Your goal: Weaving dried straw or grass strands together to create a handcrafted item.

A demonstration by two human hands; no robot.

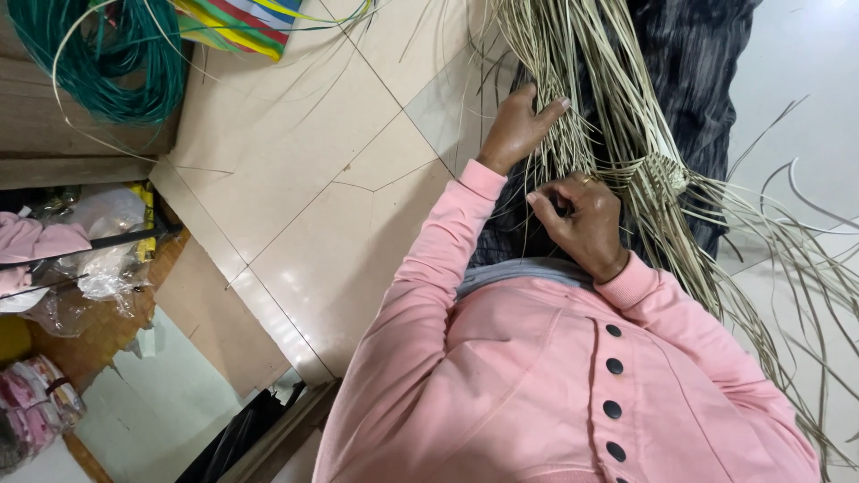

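A bundle of long pale reed strips [573, 63] fans across my lap, which is covered by dark striped cloth [689, 63]. The strips meet in a small woven section [660, 172] and trail off to the right. My left hand [517, 127] lies over the bundle's left side, fingers stretched among the strands and holding them down. My right hand [583, 224], with a ring on one finger, is curled and pinches a few strands just left of the woven section. Both arms are in pink sleeves, and my pink buttoned top [573, 376] fills the lower frame.
Pale floor tiles [295, 179] lie to the left. A coil of green cord [98, 63] and a striped colourful cloth [237, 22] sit at the top left. Plastic bags [103, 241] and pink fabric [36, 246] rest on a wooden surface at the far left.
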